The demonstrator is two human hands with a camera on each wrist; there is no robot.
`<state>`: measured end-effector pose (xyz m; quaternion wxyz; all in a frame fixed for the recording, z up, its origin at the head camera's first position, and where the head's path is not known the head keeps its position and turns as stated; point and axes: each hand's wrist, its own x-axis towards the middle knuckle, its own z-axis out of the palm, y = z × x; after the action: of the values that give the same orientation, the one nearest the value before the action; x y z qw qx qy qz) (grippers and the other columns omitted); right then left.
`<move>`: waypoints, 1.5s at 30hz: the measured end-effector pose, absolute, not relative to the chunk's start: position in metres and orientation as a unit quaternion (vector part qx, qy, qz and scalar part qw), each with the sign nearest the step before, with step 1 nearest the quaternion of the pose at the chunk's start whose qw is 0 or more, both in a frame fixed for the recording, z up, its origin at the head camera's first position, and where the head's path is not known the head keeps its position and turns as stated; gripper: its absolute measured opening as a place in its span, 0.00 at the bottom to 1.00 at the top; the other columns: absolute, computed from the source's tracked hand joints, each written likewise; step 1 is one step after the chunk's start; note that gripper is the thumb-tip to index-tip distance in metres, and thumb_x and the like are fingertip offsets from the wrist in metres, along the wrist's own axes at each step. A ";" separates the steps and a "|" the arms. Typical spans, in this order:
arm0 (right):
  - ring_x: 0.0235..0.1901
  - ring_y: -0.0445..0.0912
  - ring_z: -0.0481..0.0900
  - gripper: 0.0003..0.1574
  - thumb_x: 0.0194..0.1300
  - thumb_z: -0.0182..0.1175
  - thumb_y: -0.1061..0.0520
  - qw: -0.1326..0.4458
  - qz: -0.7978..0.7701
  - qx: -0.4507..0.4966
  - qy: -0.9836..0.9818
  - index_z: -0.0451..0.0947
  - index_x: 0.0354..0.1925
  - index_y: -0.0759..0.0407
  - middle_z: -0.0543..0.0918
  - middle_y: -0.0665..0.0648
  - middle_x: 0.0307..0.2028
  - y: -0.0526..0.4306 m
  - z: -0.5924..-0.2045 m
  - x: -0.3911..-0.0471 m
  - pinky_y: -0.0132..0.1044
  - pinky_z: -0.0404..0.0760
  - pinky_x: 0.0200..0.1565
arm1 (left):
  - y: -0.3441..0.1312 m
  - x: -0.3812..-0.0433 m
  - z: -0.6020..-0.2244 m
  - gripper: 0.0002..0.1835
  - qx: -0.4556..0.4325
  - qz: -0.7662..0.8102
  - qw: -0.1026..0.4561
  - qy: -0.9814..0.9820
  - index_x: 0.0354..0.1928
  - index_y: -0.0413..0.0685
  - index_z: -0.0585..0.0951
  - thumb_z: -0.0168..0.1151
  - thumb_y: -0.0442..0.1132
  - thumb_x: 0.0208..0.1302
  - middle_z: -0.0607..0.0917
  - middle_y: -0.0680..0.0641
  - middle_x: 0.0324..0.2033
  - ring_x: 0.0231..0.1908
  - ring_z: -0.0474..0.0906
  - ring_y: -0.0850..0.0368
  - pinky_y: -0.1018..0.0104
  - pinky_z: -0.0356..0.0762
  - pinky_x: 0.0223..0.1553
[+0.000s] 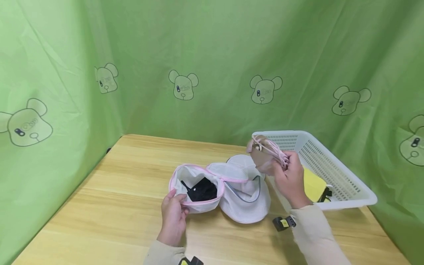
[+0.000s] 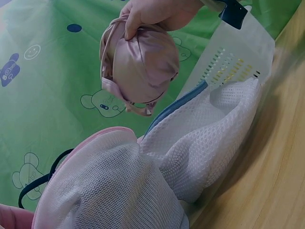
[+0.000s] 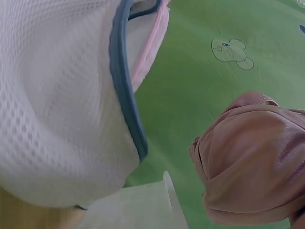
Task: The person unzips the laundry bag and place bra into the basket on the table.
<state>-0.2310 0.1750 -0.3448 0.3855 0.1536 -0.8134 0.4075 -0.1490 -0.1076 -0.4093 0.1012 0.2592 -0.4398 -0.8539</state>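
Note:
My right hand [image 1: 290, 180] grips a folded dusty-pink bra [image 1: 263, 156] by its straps, raised over the near left corner of the basket. In the left wrist view the bra's satin cups [image 2: 145, 64] hang below the fingers. My left hand [image 1: 173, 217] pinches the near rim of a white mesh laundry bag [image 1: 200, 208] with pink trim, its lid folded back to the right. Inside that bag lies a black garment [image 1: 202, 189] with a thin strap. Beside it stands a second mesh bag [image 1: 246, 211] with a blue-grey zip edge, unzipped.
A white perforated plastic basket [image 1: 341, 165] is at the right of the wooden table [image 1: 132, 176], with a yellow item [image 1: 313, 186] and some black straps in it. A green curtain [image 1: 218, 44] with bear-head prints surrounds the table's back and sides.

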 end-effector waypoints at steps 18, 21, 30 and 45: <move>0.29 0.38 0.64 0.14 0.61 0.57 0.67 0.384 0.397 0.102 -0.827 0.68 0.44 0.73 0.73 0.62 0.32 0.206 -0.344 -0.231 0.32 0.62 0.31 | -0.106 -0.151 -0.412 0.33 0.262 -0.855 0.099 -0.437 0.66 0.31 0.58 0.54 0.24 0.58 0.69 0.48 0.34 0.20 0.63 0.64 0.75 0.62 0.18; 0.30 0.38 0.64 0.15 0.62 0.57 0.66 0.377 0.396 0.089 -0.833 0.67 0.45 0.73 0.74 0.64 0.33 0.210 -0.345 -0.230 0.34 0.62 0.31 | -0.106 -0.150 -0.412 0.33 0.264 -0.854 0.098 -0.438 0.66 0.31 0.58 0.54 0.24 0.58 0.69 0.48 0.33 0.18 0.63 0.64 0.76 0.62 0.18; 0.33 0.50 0.65 0.16 0.61 0.55 0.66 0.369 0.396 0.063 -0.838 0.65 0.45 0.74 0.71 0.68 0.35 0.219 -0.349 -0.228 0.42 0.61 0.34 | -0.106 -0.149 -0.410 0.32 0.266 -0.852 0.100 -0.440 0.66 0.31 0.58 0.54 0.23 0.58 0.68 0.48 0.34 0.20 0.63 0.64 0.76 0.62 0.19; 0.33 0.51 0.65 0.17 0.61 0.57 0.66 0.381 0.377 0.026 -0.844 0.66 0.45 0.76 0.72 0.66 0.35 0.237 -0.357 -0.227 0.42 0.61 0.33 | -0.106 -0.150 -0.410 0.33 0.266 -0.853 0.097 -0.439 0.67 0.32 0.58 0.54 0.24 0.59 0.68 0.45 0.40 0.23 0.63 0.62 0.75 0.62 0.20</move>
<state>-0.2273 0.2371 -0.3572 0.3812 0.0256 -0.8438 0.3769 -0.1499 -0.1063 -0.4102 0.0971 0.2658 -0.4386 -0.8530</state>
